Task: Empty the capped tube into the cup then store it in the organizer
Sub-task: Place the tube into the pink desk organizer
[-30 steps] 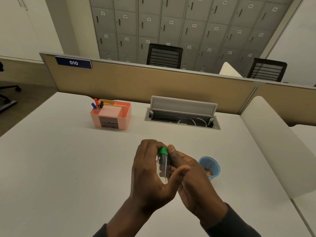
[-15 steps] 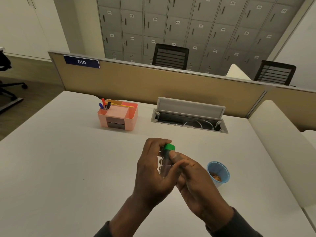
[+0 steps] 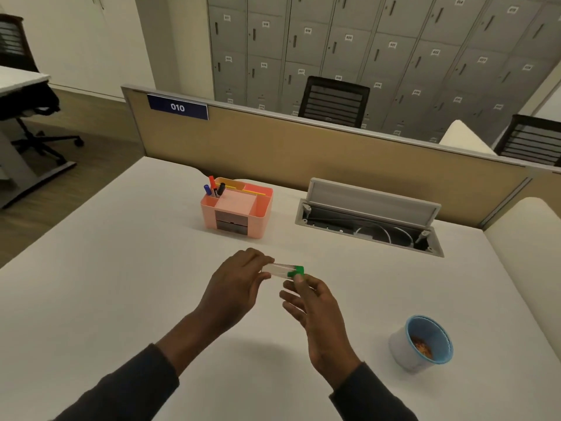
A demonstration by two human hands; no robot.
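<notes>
1. At the centre of the frame, above the white desk [image 3: 121, 284], we hold the clear tube [image 3: 278, 270] lying roughly level, its green cap [image 3: 297, 271] pointing toward the right of the picture.
2. Our left hand [image 3: 235, 287] is clamped on the tube's closed end, fingers wrapped over it. Our right hand [image 3: 315, 311] pinches the cap between thumb and fingertip, with the other fingers spread loose below.
3. We judge the emptying done: the tube looks clear, and brownish bits lie in the blue-lined cup [image 3: 423, 344] at the lower right, well apart from both hands. Whether the cap is fully seated we cannot tell.
4. First risk: if the cap is only half on, a pull from the right hand as it lets go could pop it off, and it would roll across the desk.
5. Second risk: the left hand grips only the far end, so the smooth, long tube could pivot or slip once the right hand releases.
6. Third risk: the pink organizer [image 3: 236, 209] sits upper centre, with markers [image 3: 214, 186] crowding its back left compartment. Aiming there could jam the tube against them or knock them askew.
7. Fourth risk: the open cable hatch [image 3: 368, 229] lies just right of the organizer, so a dropped tube could roll into it.
</notes>
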